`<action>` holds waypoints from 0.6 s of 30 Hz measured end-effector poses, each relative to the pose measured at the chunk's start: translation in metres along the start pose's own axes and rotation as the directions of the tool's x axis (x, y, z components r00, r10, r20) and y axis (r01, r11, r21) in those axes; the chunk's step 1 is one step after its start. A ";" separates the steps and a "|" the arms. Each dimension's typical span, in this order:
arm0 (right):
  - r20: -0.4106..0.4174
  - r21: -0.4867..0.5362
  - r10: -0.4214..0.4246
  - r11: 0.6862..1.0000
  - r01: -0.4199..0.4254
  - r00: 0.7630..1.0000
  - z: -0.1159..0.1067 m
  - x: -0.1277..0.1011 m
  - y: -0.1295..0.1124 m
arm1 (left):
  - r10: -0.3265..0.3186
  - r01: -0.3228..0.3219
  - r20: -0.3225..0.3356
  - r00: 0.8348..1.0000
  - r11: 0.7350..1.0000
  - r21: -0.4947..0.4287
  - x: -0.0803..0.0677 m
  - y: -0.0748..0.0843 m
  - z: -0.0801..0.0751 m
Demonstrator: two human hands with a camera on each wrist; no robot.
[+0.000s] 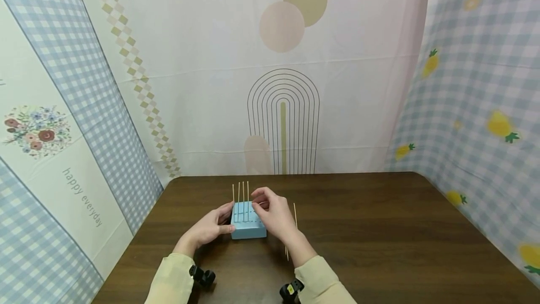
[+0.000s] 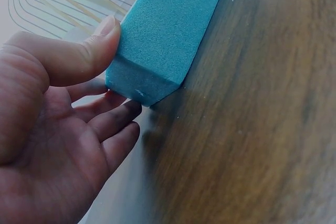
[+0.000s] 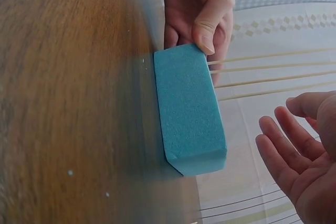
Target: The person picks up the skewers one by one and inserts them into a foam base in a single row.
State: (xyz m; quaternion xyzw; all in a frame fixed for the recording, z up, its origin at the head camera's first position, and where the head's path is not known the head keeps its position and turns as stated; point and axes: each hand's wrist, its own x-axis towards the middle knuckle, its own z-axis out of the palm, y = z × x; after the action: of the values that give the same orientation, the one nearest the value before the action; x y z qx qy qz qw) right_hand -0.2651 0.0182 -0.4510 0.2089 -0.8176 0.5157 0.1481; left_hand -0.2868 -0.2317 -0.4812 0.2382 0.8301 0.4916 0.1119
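A light-blue foam block [image 1: 249,232] with rows of small holes in its top sits on the table. Several thin wooden sticks [image 1: 243,196] stand upright in its left part. My left hand [image 1: 208,226] grips the block's left end, thumb at the front edge and fingers around the side, as the left wrist view also shows at the block's corner [image 2: 152,72]. Over the block's right part hovers my right hand [image 1: 274,212], its fingers loosely bent. In the right wrist view these fingers [image 3: 286,148] are spread apart beside the sticks [image 3: 273,80], with nothing visible between them.
More thin sticks [image 1: 295,215] lie on the brown wooden table [image 1: 379,233] just right of the block, partly hidden behind my right wrist. A patterned cloth [image 1: 211,107] hangs behind the table, and checked cloths [image 1: 476,107] hang at both sides.
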 end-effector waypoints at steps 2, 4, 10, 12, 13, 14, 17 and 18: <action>-0.006 -0.003 0.000 1.000 0.000 1.000 -0.002 0.000 0.000 | 0.000 0.000 0.001 1.000 1.000 -0.003 -0.001 0.001 0.000; -0.008 -0.008 0.001 1.000 -0.001 1.000 -0.003 0.000 0.001 | -0.003 0.003 0.000 1.000 1.000 -0.003 -0.001 0.002 0.000; -0.004 -0.016 0.027 1.000 -0.027 1.000 -0.011 0.001 0.007 | -0.011 0.011 -0.006 1.000 1.000 0.004 0.000 0.001 0.001; 0.003 -0.012 0.040 0.999 -0.040 0.999 -0.015 0.001 0.010 | -0.008 0.008 -0.006 1.000 1.000 0.004 0.000 0.000 0.001; 0.010 -0.009 0.046 0.999 -0.045 0.999 -0.017 0.001 0.012 | -0.007 0.008 -0.008 1.000 1.000 0.004 0.000 0.000 0.001; 0.019 -0.007 0.051 0.999 -0.051 0.999 -0.019 0.001 0.014 | -0.008 0.008 -0.010 1.000 1.000 0.006 0.000 0.000 0.001; 0.052 0.003 0.074 0.997 -0.074 0.996 -0.026 0.002 0.019 | -0.010 0.011 -0.015 1.000 1.000 0.009 0.000 0.001 0.001; 0.064 0.003 0.082 0.997 -0.082 0.995 -0.028 0.002 0.021 | -0.011 0.011 -0.016 1.000 1.000 0.009 0.000 0.001 0.001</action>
State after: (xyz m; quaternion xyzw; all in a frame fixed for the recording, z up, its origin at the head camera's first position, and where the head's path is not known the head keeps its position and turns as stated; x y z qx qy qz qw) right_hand -0.2765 0.0516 -0.4542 0.1918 -0.8283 0.5169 0.1001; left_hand -0.2856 -0.2306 -0.4809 0.2302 0.8345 0.4891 0.1068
